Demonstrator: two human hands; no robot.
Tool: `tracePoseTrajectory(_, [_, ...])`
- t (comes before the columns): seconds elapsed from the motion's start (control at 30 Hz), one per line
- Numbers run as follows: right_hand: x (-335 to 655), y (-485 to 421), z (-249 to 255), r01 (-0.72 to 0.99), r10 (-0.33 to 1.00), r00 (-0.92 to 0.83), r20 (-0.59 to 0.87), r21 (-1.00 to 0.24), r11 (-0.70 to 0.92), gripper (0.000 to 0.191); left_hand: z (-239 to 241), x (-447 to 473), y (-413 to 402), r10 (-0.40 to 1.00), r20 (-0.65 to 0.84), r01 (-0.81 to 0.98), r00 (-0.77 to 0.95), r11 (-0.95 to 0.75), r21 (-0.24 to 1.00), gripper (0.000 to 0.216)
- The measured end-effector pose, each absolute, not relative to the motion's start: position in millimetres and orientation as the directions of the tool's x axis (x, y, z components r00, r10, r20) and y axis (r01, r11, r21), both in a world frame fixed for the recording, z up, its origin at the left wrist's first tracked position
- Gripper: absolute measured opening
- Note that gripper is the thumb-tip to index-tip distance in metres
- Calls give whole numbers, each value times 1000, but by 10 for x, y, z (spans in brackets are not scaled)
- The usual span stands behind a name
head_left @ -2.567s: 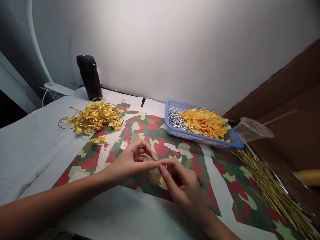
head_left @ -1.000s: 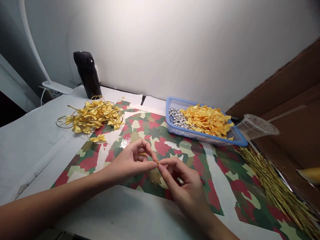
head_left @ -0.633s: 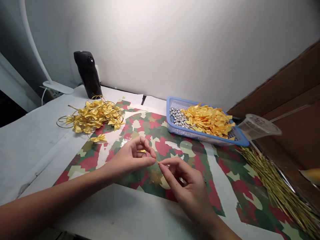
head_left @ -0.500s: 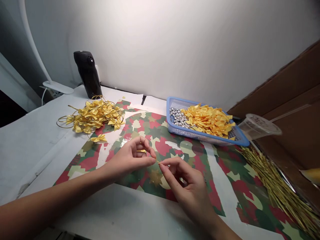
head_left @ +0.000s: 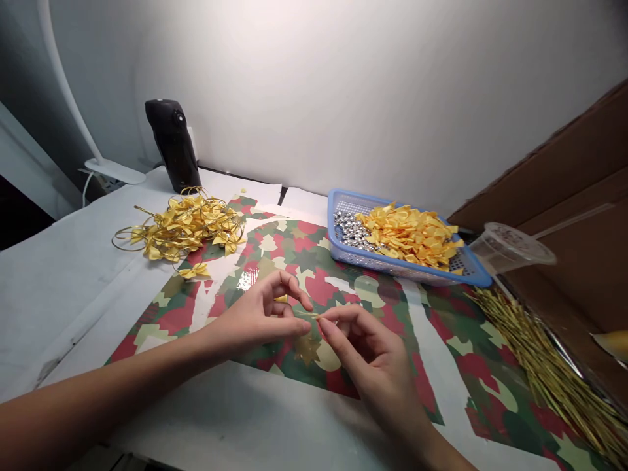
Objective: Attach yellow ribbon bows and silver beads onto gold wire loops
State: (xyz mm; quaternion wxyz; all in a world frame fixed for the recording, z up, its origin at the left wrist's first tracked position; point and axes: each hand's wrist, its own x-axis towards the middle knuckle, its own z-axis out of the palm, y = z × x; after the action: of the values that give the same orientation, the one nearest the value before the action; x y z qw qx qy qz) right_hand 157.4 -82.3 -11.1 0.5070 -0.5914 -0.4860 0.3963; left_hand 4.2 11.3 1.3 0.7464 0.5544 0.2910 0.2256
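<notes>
No lettering, brand or number can be read. On the black device [head_left: 174,147], stood near the desk's [head_left: 73,261] far edge, only small pale spots are shown. The patterned sheet [head_left: 301,258], laid across the desk toward its near edge, is printed with tree and star shapes; no words can be made out on it.

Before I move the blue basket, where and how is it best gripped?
Best, I think, by the near long rim of the blue basket, from the front: this raised edge is easily reached, while the wall stands behind and the clear cup sits by the right end.
</notes>
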Motion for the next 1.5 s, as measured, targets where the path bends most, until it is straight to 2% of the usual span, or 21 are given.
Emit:
tracePoseTrajectory(0.13, [1561,-835,-125,157,979,201,7,-987,-25,20,11,51,94,664,-156,-29,731,260,965,30])
tracePoseTrajectory(0.67, [1572,-823,-77,211,972,219,82,-977,35,16,69,74,102,684,-200,-45,701,323,945,32])
tracePoseTrajectory(1.13, [1580,-830,-61,213,979,194,69,-977,27,16,12,55,136,706,-141,-72,693,263,962,28])
tracePoseTrajectory(1.37, [1591,-833,-96,153,990,134,45,-988,24,13,29,54,135,690,-167,-62,704,294,954,29])
tracePoseTrajectory(1.5, [1570,-838,-124,123,996,93,2,-992,-10,19,47,67,115,663,-197,-46,722,331,943,29])
